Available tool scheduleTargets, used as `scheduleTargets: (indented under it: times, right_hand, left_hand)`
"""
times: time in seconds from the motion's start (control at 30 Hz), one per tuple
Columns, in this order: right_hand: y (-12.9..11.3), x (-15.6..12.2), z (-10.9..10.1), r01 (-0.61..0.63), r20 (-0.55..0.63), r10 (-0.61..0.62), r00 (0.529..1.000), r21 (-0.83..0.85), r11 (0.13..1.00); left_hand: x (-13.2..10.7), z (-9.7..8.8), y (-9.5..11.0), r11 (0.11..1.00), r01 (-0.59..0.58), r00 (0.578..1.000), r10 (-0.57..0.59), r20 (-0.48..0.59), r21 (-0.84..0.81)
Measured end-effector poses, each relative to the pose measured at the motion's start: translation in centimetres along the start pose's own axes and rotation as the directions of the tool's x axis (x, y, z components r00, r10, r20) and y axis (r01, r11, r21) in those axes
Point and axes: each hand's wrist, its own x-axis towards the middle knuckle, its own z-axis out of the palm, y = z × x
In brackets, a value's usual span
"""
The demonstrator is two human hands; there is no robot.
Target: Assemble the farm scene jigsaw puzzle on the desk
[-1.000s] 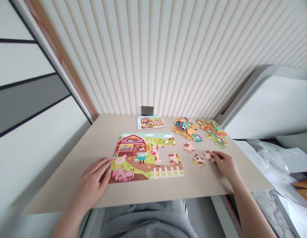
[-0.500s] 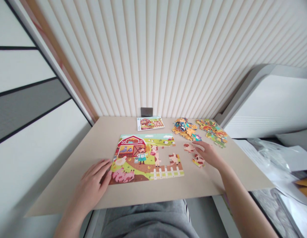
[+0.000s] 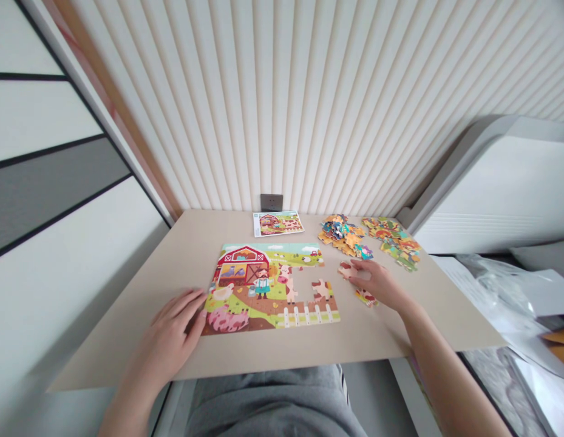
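A part-assembled farmyard jigsaw puzzle [image 3: 249, 291] lies on the beige tabletop [image 3: 368, 334], showing a red barn, a farmer, pigs and cows, with a gap at its right side. My left hand [image 3: 172, 321] rests flat against the puzzle's left edge, holding nothing. My right hand [image 3: 379, 285] is over the loose pieces, fingertips on a cow-patterned piece [image 3: 346, 270]. A pale piece seems held under my fingers, partly hidden. Another cow-patterned piece [image 3: 366, 297] lies half under my palm.
A small picture card of the farm scene [image 3: 278, 224] lies at the back of the table. Two piles of jigsaw pieces [image 3: 340, 235] [image 3: 393, 244] sit at the back right. Papers and plastic wrapping [image 3: 491, 291] lie beyond the table's right edge.
My right hand has moved left from the loose piece at the right, which no longer shows on the table, and now covers the cow-patterned pieces. My left hand has stayed put.
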Motion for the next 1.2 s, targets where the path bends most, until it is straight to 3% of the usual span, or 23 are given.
scheduleTargets:
  times: [0.17, 0.3, 0.4, 0.57, 0.83, 1.2]
  right_hand:
    - [-3.8, -1.1, 0.2, 0.112, -0.056, -0.107, 0.993, 0.089, 0.990]
    - [-8.4, -1.8, 1.1, 0.259, 0.050, -0.279, 0.959, 0.247, 0.934]
    - [-10.4, -1.4, 2.1, 0.301, 0.073, -0.334, 0.940, 0.291, 0.908]
    - [-10.9, -0.3, 3.3, 0.319, 0.123, -0.368, 0.922, 0.302, 0.898]
    - [-11.2, -0.4, 3.1, 0.289, 0.124, -0.334, 0.935, 0.283, 0.914]
    - [-10.3, 0.0, 3.2, 0.333, 0.122, -0.381, 0.916, 0.295, 0.895]
  left_hand:
    - [0.0, -0.1, 0.3, 1.000, 0.004, 1.000, -0.004, -0.010, -0.024]
    - [0.1, -0.2, 0.4, 0.999, 0.018, 1.000, -0.018, -0.005, -0.029]
    - [0.0, -0.1, 0.4, 0.999, 0.020, 1.000, -0.020, -0.001, -0.027]
    - [0.0, -0.1, 0.4, 1.000, 0.021, 1.000, -0.020, 0.009, -0.020]
    - [0.1, -0.4, 0.7, 1.000, 0.021, 1.000, -0.020, 0.020, -0.012]
    - [0.1, -0.5, 0.9, 0.999, 0.031, 0.999, -0.031, 0.013, -0.028]
